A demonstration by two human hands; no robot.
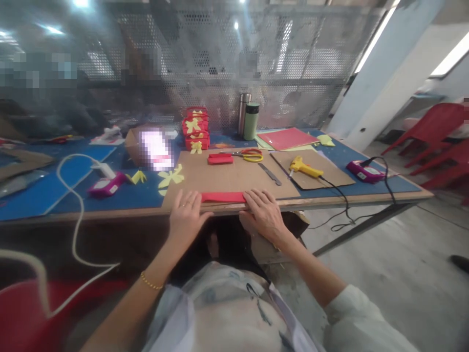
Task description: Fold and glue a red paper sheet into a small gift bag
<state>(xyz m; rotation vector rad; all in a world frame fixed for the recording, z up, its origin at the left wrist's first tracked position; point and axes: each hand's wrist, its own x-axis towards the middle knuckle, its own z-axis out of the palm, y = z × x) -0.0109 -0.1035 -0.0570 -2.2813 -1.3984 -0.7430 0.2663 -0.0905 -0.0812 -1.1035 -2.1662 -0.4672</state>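
A folded-looking red strip (pixel 223 197) lies along the front edge of a cardboard sheet (pixel 198 171). My left hand (pixel 186 211) grips the strip's left end, fingers on top and thumb toward the table edge. At the other end my right hand (pixel 264 211) holds it the same way, with its fingertips close together on the red. Exactly how the thumbs meet the strip is hidden. Beyond it on the cardboard are a small red folded piece (pixel 220 159), scissors (pixel 251 155) with red and yellow handles, and a grey cutter knife (pixel 270 174).
A yellow glue gun (pixel 307 168) rests on a smaller cardboard piece (pixel 330 178), its cord hanging off the table. Left are yellow flower cutouts (pixel 170 178), a lit phone (pixel 157 149) and a purple socket block (pixel 106 185). Stacked red pieces (pixel 196 129) and a green bottle (pixel 251 122) stand behind.
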